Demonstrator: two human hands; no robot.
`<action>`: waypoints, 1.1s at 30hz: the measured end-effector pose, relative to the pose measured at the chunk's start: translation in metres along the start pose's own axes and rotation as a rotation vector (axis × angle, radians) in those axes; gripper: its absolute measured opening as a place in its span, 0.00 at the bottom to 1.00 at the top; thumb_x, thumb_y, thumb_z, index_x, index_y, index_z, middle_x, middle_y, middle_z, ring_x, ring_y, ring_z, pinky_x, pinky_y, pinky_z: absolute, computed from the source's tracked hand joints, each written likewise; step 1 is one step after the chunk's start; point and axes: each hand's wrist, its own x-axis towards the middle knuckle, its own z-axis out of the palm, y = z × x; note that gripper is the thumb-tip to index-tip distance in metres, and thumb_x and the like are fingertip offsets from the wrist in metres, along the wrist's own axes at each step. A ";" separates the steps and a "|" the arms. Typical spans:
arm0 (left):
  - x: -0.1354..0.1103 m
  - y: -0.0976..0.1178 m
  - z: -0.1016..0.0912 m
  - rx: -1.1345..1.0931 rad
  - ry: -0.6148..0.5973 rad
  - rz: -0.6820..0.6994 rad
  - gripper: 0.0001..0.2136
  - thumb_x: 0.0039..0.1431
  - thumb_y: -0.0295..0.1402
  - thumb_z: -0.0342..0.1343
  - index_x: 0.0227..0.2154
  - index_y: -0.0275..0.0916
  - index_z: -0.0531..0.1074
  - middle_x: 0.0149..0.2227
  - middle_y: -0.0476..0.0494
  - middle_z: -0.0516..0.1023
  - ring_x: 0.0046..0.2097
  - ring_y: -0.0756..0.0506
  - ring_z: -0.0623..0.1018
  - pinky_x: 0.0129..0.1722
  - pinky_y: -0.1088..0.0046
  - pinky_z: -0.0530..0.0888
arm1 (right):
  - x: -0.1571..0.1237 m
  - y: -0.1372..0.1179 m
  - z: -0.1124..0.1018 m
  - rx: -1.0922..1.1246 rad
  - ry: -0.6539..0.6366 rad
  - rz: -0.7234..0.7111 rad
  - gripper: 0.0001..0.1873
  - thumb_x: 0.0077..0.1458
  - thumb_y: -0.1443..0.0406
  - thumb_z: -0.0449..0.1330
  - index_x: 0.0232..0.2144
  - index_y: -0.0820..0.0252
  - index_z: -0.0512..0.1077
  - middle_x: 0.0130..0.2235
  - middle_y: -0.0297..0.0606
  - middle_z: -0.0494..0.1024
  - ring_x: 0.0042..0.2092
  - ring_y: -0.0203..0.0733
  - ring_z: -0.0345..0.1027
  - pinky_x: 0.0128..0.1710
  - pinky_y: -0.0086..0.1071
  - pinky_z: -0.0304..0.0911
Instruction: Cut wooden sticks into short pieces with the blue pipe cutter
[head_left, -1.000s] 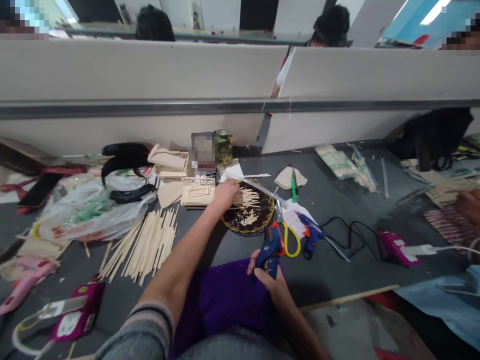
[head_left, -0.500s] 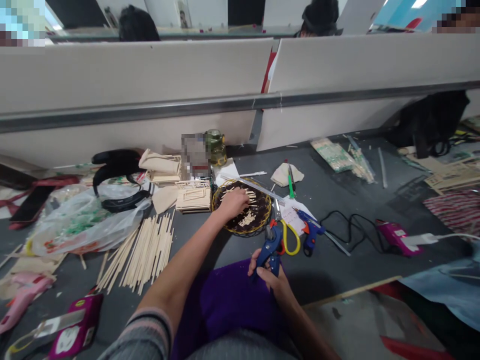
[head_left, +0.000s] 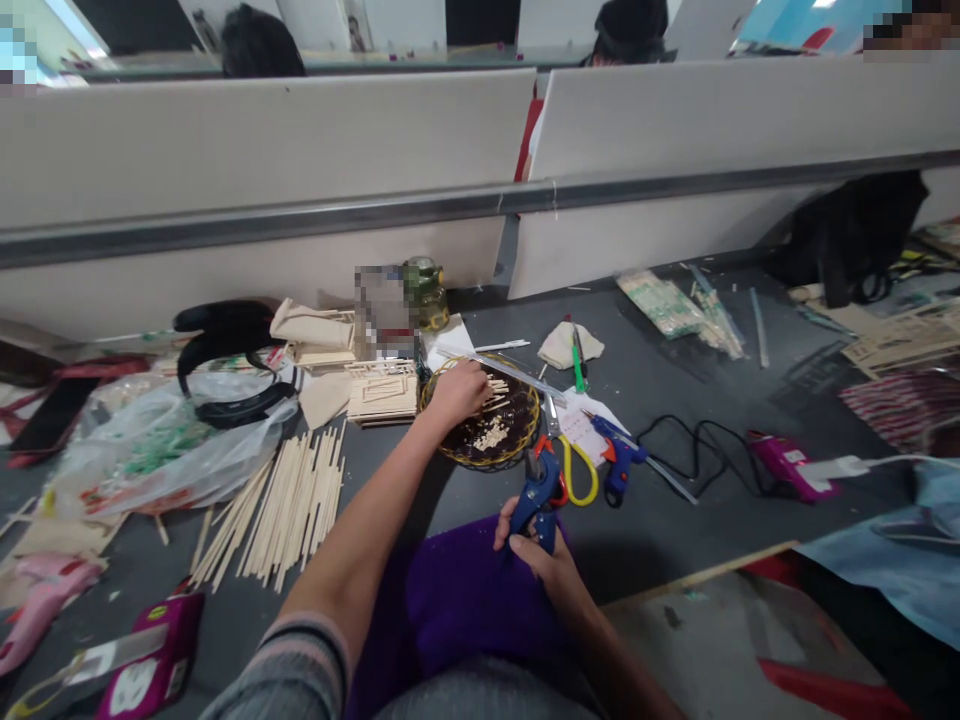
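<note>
My left hand (head_left: pixel 461 390) is inside a dark woven basket with a yellow rim (head_left: pixel 480 465), its fingers curled down over short wooden sticks (head_left: pixel 496 392). The fingertips are hidden, so what they pinch is unclear. Small cut wooden pieces (head_left: pixel 491 433) lie in a heap nearer me in the same basket. Closed around the handles of a blue hand cutter (head_left: pixel 538 490) is my right hand (head_left: pixel 541 556), above my lap, the blades pointing away from me. Scissors with yellow and red handles (head_left: pixel 581 475) rest on the table just beyond the cutter.
Long wooden sticks (head_left: pixel 296 505) are spread left of my arm, near a stick-built model (head_left: pixel 382 397) and a plastic bag (head_left: pixel 172 450). A blue glue gun (head_left: pixel 619 460) lies at right, its cord running to a magenta box (head_left: pixel 791 465). A pink glue gun (head_left: pixel 45 600) sits far left.
My left hand has shifted slightly toward the far left side of the basket, its fingers more curled. My right hand keeps hold of the cutter. The view has moved slightly.
</note>
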 end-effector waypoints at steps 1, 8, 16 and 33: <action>0.001 -0.004 -0.002 0.002 0.010 -0.028 0.12 0.63 0.30 0.47 0.33 0.34 0.76 0.37 0.36 0.76 0.45 0.40 0.72 0.41 0.67 0.69 | 0.000 -0.001 0.001 0.000 0.002 0.003 0.16 0.49 0.58 0.65 0.40 0.57 0.70 0.32 0.34 0.74 0.35 0.42 0.68 0.39 0.36 0.62; 0.000 0.006 -0.001 -0.051 -0.011 -0.005 0.08 0.62 0.30 0.51 0.35 0.38 0.76 0.38 0.42 0.77 0.45 0.43 0.73 0.41 0.70 0.69 | 0.000 -0.003 0.003 -0.007 0.017 0.002 0.16 0.49 0.58 0.65 0.39 0.57 0.70 0.32 0.34 0.74 0.35 0.42 0.68 0.39 0.36 0.62; 0.002 0.030 0.015 -0.052 -0.097 0.096 0.10 0.59 0.25 0.50 0.33 0.34 0.77 0.38 0.36 0.77 0.45 0.40 0.74 0.41 0.66 0.70 | -0.001 -0.002 0.000 -0.033 0.015 -0.018 0.16 0.51 0.57 0.64 0.40 0.57 0.70 0.32 0.34 0.73 0.35 0.42 0.67 0.39 0.36 0.62; -0.030 -0.001 -0.017 -0.262 -0.058 -0.142 0.09 0.58 0.27 0.52 0.39 0.38 0.74 0.36 0.45 0.81 0.36 0.47 0.78 0.35 0.74 0.70 | -0.002 -0.001 -0.002 0.068 0.007 0.025 0.18 0.49 0.57 0.65 0.41 0.57 0.69 0.32 0.35 0.73 0.35 0.43 0.68 0.40 0.37 0.62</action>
